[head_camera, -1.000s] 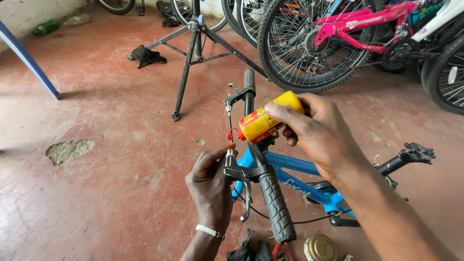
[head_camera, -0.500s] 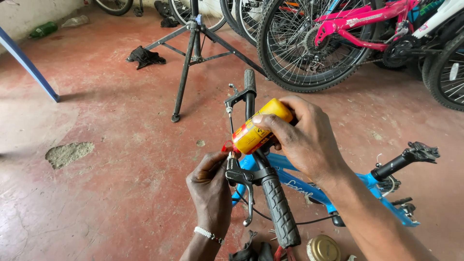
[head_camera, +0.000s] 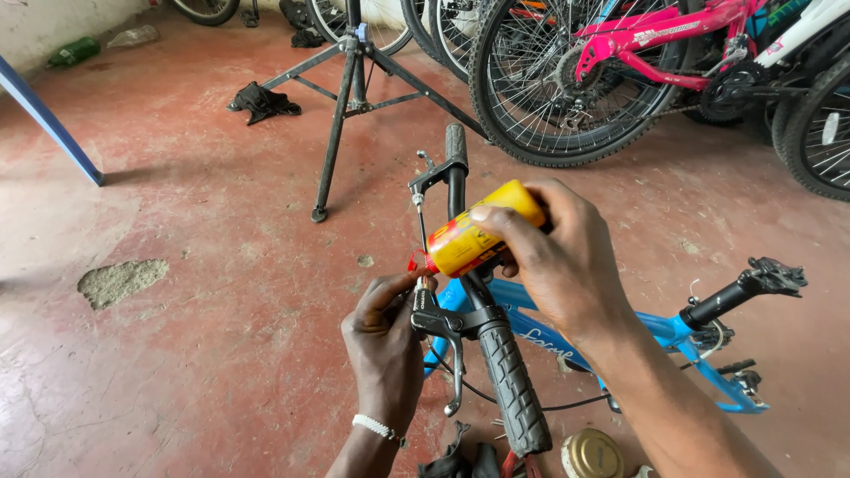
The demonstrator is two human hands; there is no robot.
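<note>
A small yellow bottle [head_camera: 482, 232] with a red-and-yellow label lies tilted in the right hand [head_camera: 553, 257], over the handlebar.

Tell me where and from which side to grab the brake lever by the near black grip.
Take the brake lever by its long blade below the clamp, coming from the left. The blade hangs free there, curving down beside the black grip, which blocks the right side. The left hand already sits on that open side at the clamp; the right hand is busy holding the yellow bottle.
</note>
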